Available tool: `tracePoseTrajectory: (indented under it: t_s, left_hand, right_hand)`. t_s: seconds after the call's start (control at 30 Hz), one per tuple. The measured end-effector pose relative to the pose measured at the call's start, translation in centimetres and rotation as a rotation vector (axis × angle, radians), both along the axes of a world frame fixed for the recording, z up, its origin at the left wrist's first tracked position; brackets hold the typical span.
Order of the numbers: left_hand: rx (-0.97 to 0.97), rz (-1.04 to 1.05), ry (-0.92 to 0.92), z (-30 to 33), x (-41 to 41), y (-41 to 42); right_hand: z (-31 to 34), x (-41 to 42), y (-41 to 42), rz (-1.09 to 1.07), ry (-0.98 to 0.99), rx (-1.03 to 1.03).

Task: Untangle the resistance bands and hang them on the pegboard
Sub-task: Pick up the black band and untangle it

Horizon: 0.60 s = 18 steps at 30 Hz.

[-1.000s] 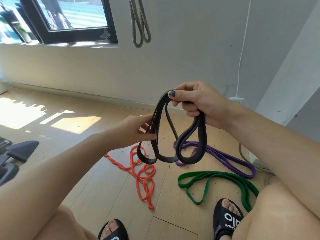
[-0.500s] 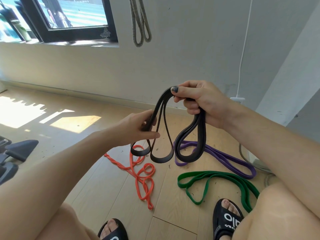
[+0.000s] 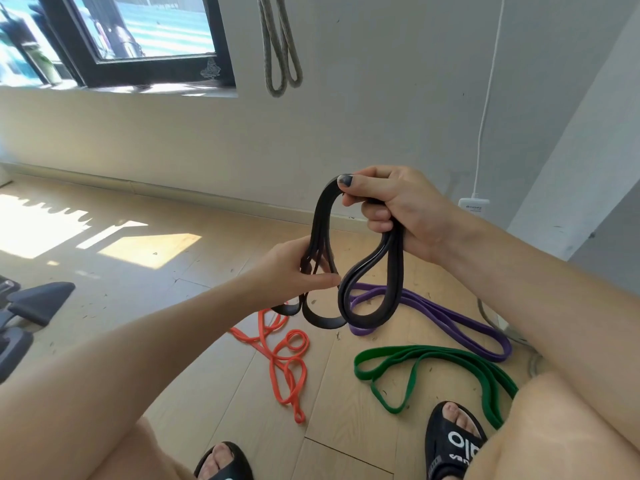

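Observation:
A black resistance band (image 3: 372,317) hangs in several loops above the floor. My right hand (image 3: 398,209) grips its top, thumb pressed on the bend. My left hand (image 3: 294,271) holds the left strands lower down, fingers curled round them. On the wooden floor lie a twisted orange band (image 3: 287,362), a purple band (image 3: 450,317) and a green band (image 3: 433,355). A grey band (image 3: 278,46) hangs on the wall above. No pegboard shows.
My feet in black slides (image 3: 453,441) rest near the green band. A white cable and adapter (image 3: 473,204) run down the right wall. Dark equipment (image 3: 31,303) sits at the left edge. A window is at the upper left.
My left hand has closed round the black band's left strands and drawn them toward the right loops. The lower loops have risen a little and bunched together.

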<state>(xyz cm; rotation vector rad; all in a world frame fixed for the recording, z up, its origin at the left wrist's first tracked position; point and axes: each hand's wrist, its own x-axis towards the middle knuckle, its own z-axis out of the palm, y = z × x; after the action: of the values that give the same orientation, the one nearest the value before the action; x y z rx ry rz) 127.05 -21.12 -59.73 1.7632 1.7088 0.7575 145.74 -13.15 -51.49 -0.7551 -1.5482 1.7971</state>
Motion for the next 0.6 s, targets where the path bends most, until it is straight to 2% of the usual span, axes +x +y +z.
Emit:
tracePoseTrajectory:
  t_s: [0.27, 0.4, 0.6]
  left_hand:
    - [-0.051, -0.020, 0.050, 0.0, -1.7, 0.3]
    - [-0.030, 0.029, 0.102, -0.4, -0.9, 0.6]
    - [0.079, 0.154, 0.052, -0.8, 1.0, 0.9]
  right_hand:
    - [-0.3, 1.1, 1.2, -0.089, 0.009, -0.057]
    - [-0.5, 0.7, 0.8, -0.066, 0.002, -0.075]
    - [-0.1, -0.1, 0.1, -0.064, 0.054, -0.099]
